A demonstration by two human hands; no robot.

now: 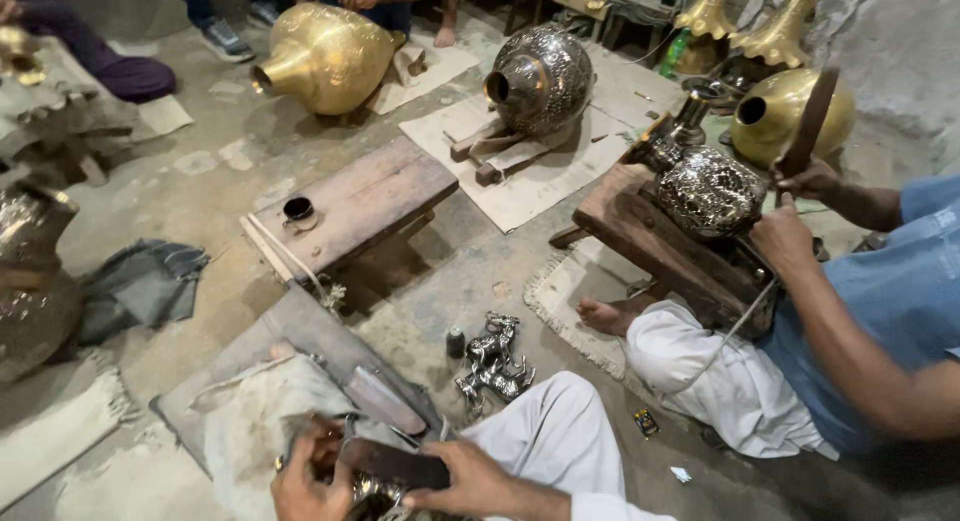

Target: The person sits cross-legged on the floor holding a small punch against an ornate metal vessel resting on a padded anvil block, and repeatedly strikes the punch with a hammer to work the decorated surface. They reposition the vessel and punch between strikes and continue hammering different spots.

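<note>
1. Head view: my left hand [305,471] curls fingers around the engraved metal piece [372,493] on the cloth-covered block [250,421] at my lap.
2. My right hand [470,478] lies palm-down, fingers clamped on a dark flat wooden tool [395,464] across that piece.

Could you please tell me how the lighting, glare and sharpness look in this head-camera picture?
In the head view, the light is dim and warm; bright glare sits on the brass vase and speckled highlights on the engraved dark vase. The wide lens bends the edges. The left hand and right hand, at the bottom edge on a dark tool, look slightly soft and cropped.
</note>
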